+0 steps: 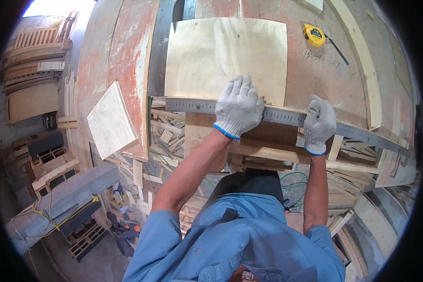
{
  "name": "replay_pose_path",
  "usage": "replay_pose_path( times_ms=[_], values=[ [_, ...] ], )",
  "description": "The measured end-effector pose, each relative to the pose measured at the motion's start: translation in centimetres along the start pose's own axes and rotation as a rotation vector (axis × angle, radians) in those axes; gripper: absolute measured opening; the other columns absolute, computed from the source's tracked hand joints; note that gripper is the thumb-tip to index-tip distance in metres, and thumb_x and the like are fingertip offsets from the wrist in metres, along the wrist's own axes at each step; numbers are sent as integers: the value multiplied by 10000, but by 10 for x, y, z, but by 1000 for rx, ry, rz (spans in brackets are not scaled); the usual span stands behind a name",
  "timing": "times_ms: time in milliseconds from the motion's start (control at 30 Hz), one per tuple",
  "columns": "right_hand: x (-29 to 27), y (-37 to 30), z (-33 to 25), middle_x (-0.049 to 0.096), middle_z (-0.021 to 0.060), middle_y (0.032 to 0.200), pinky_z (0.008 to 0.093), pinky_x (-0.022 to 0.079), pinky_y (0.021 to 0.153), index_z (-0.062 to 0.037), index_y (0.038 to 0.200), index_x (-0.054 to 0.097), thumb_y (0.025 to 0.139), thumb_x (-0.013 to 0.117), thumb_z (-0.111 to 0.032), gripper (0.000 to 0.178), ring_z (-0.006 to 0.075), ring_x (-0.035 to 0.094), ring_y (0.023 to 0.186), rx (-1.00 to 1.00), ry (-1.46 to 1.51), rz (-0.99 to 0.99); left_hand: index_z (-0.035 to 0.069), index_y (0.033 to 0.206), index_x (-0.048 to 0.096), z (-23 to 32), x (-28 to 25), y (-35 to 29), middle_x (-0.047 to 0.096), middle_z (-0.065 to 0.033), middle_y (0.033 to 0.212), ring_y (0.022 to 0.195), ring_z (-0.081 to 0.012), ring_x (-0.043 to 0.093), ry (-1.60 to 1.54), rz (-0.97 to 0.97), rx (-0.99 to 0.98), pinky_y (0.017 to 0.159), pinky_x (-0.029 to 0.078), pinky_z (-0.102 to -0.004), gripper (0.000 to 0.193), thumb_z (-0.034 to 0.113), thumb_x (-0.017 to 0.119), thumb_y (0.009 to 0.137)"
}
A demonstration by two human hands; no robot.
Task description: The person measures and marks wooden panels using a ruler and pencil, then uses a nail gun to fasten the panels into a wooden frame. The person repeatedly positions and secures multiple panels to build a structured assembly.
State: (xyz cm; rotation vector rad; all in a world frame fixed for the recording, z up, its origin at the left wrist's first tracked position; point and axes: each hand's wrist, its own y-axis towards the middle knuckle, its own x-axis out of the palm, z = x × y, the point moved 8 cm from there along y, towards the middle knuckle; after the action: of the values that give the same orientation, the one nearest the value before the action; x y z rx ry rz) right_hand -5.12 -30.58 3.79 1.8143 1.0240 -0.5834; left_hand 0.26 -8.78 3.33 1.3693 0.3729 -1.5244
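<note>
A pale plywood sheet (225, 58) lies on the worn workbench in front of me. Along its near edge runs a long steel ruler (283, 116), extending far to the right. My left hand (238, 107), in a grey knit glove with a blue cuff, lies across the ruler and the sheet's near edge. Its fingers stretch forward flat on the wood; its palm covers part of the ruler. Further right, my gloved right hand (320, 121) is closed at the ruler, fingers curled. Its grip underneath is hidden.
A yellow tape measure (314, 35) and a dark thin stick (338, 50) lie at the back right, by a long wooden strip (360, 66). Stacked pale boards (112, 121) sit at left. Wood offcuts (167, 129) fill the space below the bench edge.
</note>
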Motion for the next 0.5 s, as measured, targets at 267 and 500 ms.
replay_pose_path(
  times_ms=[267,500],
  values=[
    [-1,-4,2,662,105,825,400,520,716,-107,941,694,928,618,-231,146,307,656,782,9,-29,15,-8,932,638,2,-1,-2,639,-247,1067,1030,-415,604,26,52,35,941,474,-474,225,192,581,846],
    [-3,-7,1,697,94,870,393,532,727,-119,925,705,945,595,-266,184,299,673,802,-48,-68,97,-8,873,641,3,0,-2,642,-220,998,977,-386,614,56,57,74,909,483,-463,224,200,558,864]
  ],
)
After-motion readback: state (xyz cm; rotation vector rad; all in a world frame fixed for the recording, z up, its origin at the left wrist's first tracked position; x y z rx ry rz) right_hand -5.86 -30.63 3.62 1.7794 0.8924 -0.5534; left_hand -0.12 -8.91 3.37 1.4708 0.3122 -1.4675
